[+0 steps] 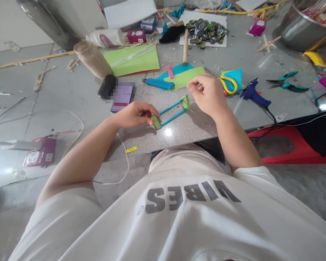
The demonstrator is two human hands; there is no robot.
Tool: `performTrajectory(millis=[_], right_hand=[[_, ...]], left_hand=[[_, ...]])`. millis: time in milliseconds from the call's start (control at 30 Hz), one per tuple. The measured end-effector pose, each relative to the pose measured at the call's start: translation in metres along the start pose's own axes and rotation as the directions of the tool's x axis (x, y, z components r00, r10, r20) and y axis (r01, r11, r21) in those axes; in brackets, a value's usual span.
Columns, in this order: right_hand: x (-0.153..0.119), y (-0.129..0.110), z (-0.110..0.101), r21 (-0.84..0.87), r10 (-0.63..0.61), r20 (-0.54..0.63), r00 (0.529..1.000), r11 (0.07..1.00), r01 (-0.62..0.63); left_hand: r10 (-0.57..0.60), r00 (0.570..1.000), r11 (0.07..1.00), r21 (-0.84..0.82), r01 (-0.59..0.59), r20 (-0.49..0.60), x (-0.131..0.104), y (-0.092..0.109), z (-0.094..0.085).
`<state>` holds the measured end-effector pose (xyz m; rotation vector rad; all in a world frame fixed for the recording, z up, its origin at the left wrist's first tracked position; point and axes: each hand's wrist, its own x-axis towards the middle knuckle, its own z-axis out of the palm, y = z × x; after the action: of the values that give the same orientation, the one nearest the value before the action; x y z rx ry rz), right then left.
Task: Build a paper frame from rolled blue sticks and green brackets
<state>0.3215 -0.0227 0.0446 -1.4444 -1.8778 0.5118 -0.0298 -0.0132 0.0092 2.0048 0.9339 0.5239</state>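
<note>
A small frame of two blue sticks with folded green paper ends (175, 113) is just above the table's front part. My left hand (135, 115) is closed on its near left green end, thumb and fingers at the paper. To the right of the frame's far end, my right hand (208, 95) is raised with curled fingers pinched together; whatever they may hold is too small to make out. Behind the hands lie a blue utility knife (159, 84), a pink plastic piece (170, 71) and a green paper sheet (183, 78).
A phone (123, 96) lies left of the frame. Yellow-handled scissors (229, 85), a blue glue gun (254, 94) and pliers (286, 81) lie to the right. Further back are a mallet (185, 49), bottle caps (206, 30) and a metal pot (306, 27).
</note>
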Motion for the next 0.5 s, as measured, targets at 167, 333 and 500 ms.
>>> performTrajectory(millis=[167,333,500], right_hand=[[0.004,-0.001,-0.07,0.01,-0.067,-0.27,0.961,0.997,0.072],[0.042,0.035,-0.122,-0.32,0.226,-0.25,0.941,0.898,-0.301],[0.077,0.084,-0.122,-0.511,0.468,-0.171,0.867,0.71,-0.484]], left_hand=[[0.044,0.999,0.996,0.077,-0.042,-0.029,-0.001,0.006,-0.004],[0.123,0.983,0.982,0.163,-0.1,-0.137,0.003,0.001,-0.006],[0.084,0.992,0.983,0.17,-0.068,-0.091,0.006,0.004,0.001]])
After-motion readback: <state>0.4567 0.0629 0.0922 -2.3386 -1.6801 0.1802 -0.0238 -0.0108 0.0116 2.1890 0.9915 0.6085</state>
